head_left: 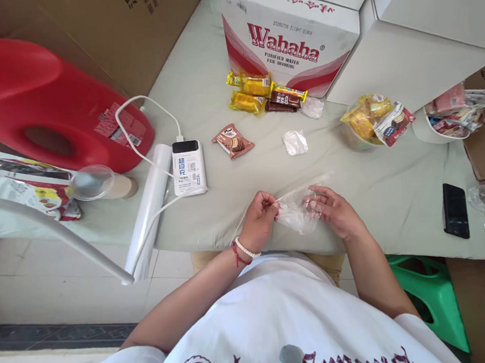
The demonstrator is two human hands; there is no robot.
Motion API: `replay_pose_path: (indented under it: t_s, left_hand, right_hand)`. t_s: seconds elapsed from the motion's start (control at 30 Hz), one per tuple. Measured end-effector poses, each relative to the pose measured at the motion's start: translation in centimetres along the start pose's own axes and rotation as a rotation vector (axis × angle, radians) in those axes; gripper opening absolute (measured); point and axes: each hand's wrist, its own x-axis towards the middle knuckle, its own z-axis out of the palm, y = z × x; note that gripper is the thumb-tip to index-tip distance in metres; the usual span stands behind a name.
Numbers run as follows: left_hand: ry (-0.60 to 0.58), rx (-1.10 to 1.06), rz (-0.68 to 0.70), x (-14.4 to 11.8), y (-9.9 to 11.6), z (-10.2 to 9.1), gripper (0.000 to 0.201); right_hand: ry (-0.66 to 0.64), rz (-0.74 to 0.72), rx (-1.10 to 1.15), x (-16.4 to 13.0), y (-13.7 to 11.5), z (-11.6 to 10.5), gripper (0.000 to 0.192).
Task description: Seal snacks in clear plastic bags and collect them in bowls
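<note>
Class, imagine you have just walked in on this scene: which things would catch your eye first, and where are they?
The big red jug lying on its side at far left stands out first, then the Wahaha carton at the back with wrapped snacks in front of it. Near the table's front edge, the left hand and right hand hold a clear plastic bag between them.

We see a clear bag (294, 213) between our hands, a brown snack packet (233, 141) beyond, red jug (34, 99) far left
</note>
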Motion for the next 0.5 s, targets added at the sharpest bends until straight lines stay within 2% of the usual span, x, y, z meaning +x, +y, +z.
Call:
replay_pose_path:
  t_s: [0.1, 0.17, 0.23, 0.3, 0.33, 0.43, 0.5]
  left_hand:
    - [-0.016, 0.117, 0.027, -0.6, -0.2, -0.7, 0.026]
    - [0.101, 0.3, 0.124, -1.1, -0.2, -1.5, 0.02]
    - [0.217, 0.54, 0.311, -1.5, -0.2, -2.2, 0.017]
    - [0.192, 0.711, 0.457, -1.7, 0.0, -2.6, 0.016]
    - [0.147, 0.744, 0.478, -1.7, 0.1, -2.5, 0.017]
    - [0.079, 0.721, 0.364, -0.9, 0.6, -1.8, 0.014]
    - [0.034, 0.667, 0.272, 0.0, 0.8, -1.1, 0.022]
  right_hand:
    - [0.044, -0.008, -0.024, 1.8, -0.4, 0.8, 0.055]
    - [0.045, -0.055, -0.03, 2.4, -0.5, 1.6, 0.046]
    - [0.023, -0.122, -0.019, 2.6, -0.6, 2.6, 0.041]
    - [-0.016, -0.188, -0.033, 2.4, -0.7, 3.5, 0.036]
    - [-0.035, -0.215, -0.048, 2.3, -0.9, 3.8, 0.035]
    - [-0.087, -0.249, -0.037, 1.7, -1.3, 4.6, 0.033]
    - [-0.145, -0.213, 0.045, 1.4, -1.5, 4.7, 0.034]
